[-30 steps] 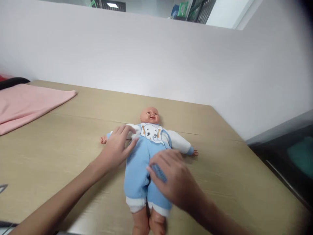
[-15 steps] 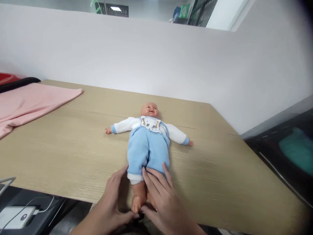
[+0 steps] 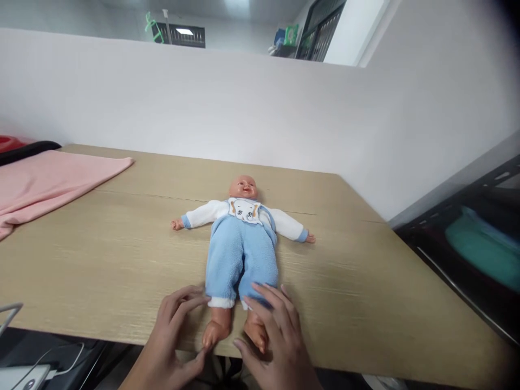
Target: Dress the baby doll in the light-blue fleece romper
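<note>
A baby doll [image 3: 242,249] in a blue fleece romper with white sleeves and an elephant bib lies on its back on the wooden table [image 3: 101,260], arms spread, feet toward me. My left hand [image 3: 173,336] is beside the doll's left-side foot, fingers curled round the bare foot and the trouser cuff. My right hand [image 3: 274,338] rests over the other leg, fingers spread on the blue cuff and thumb by the foot. Both feet sit at the table's near edge.
A pink cloth [image 3: 44,181] lies on the table's far left. A white partition wall [image 3: 244,108] runs behind the table. A dark bin with a teal item [image 3: 483,246] stands on the right. A white device with a cable [image 3: 24,374] sits below the front left edge.
My hands moved from the doll's chest and waist down to its legs and feet. The doll's legs now lie slightly apart, and the view has drawn back a little.
</note>
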The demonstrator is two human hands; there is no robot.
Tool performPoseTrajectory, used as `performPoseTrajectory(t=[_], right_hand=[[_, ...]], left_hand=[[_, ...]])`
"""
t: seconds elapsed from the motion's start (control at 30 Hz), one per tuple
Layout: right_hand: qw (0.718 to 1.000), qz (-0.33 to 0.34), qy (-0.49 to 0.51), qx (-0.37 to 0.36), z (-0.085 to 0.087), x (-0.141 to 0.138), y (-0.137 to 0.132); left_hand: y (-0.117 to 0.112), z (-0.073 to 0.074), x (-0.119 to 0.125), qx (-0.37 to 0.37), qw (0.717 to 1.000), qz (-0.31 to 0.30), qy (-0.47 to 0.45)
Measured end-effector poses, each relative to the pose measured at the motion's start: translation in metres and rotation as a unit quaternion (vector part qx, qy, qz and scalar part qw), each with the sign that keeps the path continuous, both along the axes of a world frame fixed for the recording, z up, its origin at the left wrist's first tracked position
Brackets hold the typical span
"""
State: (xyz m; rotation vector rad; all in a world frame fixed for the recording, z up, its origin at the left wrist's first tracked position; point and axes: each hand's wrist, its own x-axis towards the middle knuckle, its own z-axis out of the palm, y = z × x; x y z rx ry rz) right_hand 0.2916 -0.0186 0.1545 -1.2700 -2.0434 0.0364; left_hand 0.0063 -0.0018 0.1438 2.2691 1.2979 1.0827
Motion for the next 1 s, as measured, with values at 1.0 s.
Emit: performPoseTrajectory(t=[1.0], right_hand=[[0.942, -0.125, 0.204, -0.235, -0.022, 0.032, -0.023]], left_hand=[[0.026, 0.013, 0.07, -0.039, 0.993, -0.087, 0.069]])
